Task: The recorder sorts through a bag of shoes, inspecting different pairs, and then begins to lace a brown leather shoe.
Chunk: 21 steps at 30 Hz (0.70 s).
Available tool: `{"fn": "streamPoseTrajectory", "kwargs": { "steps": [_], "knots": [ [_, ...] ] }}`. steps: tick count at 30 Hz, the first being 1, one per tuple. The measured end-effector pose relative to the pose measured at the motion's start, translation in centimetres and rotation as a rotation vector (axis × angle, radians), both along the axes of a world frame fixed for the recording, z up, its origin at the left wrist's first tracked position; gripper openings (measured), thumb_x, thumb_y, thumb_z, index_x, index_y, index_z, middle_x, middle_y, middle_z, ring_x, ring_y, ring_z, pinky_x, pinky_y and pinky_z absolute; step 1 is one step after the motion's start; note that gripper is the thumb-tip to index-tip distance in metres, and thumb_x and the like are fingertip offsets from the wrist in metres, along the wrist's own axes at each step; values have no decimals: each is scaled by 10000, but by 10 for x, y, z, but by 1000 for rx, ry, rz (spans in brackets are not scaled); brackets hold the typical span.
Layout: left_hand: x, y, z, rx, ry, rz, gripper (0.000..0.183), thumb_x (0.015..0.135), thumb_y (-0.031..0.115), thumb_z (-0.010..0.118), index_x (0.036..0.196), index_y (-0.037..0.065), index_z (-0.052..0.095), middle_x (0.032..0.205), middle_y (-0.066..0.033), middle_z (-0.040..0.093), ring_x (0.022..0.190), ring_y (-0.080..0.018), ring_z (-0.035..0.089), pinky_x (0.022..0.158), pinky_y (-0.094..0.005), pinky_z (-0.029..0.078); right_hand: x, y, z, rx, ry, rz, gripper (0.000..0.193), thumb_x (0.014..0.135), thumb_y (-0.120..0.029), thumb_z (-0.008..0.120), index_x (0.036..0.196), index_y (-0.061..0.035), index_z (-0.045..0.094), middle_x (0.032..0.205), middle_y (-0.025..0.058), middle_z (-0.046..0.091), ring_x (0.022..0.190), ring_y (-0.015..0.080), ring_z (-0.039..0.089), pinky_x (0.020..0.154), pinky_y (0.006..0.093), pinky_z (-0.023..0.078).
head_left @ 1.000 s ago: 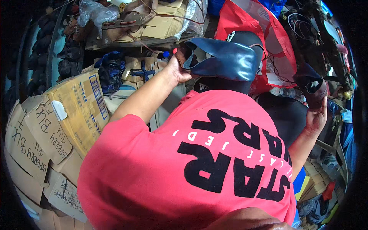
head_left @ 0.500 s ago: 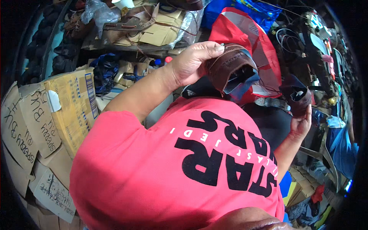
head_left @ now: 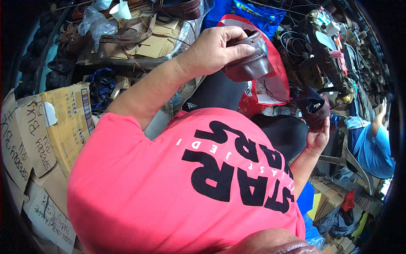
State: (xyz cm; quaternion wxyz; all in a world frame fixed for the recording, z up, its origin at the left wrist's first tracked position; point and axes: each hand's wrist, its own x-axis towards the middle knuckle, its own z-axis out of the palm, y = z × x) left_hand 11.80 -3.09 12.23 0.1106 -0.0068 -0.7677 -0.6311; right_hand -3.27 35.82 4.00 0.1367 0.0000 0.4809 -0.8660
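Note:
My left hand [head_left: 207,51] grips a dark brown leather shoe upper [head_left: 250,65], thumb pressed on its side near the top edge. The smooth outer side of this upper faces me, and a seam and an eyelet show. Lower and to the right, my right hand [head_left: 318,139] holds a second dark brown shoe upper [head_left: 318,117], fingers against its lower edge. This one's opening is turned toward me. The two uppers are apart, both held up in front of my lap. Part of my left fingers is hidden behind the first upper.
A red and white bag [head_left: 275,55] lies beyond my hands. At the back left, a low table carries brown leather pieces [head_left: 122,40], cardboard and a white cup [head_left: 121,12]. Cardboard boxes [head_left: 67,122] stand at my left. A person in blue [head_left: 374,148] is at the right.
My left hand has turned its upper, so the opening no longer faces me and the outer side shows. The right hand keeps its upper, now tilted slightly differently. The view has shifted.

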Motion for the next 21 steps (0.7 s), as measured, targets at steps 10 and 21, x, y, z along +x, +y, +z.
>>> {"fn": "streamPoseTrajectory", "kwargs": {
  "steps": [10,21],
  "knots": [
    [6,-29,-36,125,-113,-122,226,864,136,613,1066,38,595,934,15,607,870,-57,539,809,-230,440,-5,4,-11,-57,-14,30,348,945,-174,428,1255,-20,462,1252,109,521,1145,228,510,983,397,396],
    [6,-43,-55,113,-203,-125,225,859,131,614,1064,40,608,933,12,615,883,-68,543,828,-241,433,-6,4,-22,-50,-31,12,344,940,-170,438,1248,-19,467,1242,113,526,1145,234,512,978,405,402]
  ]
}}
